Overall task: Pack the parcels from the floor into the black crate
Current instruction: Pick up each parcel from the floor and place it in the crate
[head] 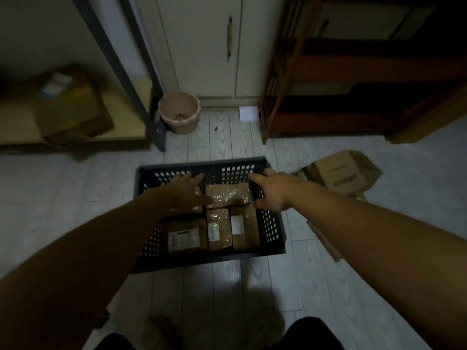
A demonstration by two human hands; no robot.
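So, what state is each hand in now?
Left hand: open, fingers straight over the black crate.
Right hand: curled at the taped parcel; grip cannot be told.

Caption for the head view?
Left hand and right hand reach over brown parcels in the black crate; cardboard box lies beside it.

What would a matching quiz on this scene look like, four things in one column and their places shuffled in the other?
1 pink bucket
2 loose cardboard box
3 labelled parcels
4 taped box

A in the black crate
B floor, right of the crate
C on the low shelf, left
D floor, before the white cabinet

Pairs: 1-D, 2-B, 3-A, 4-C
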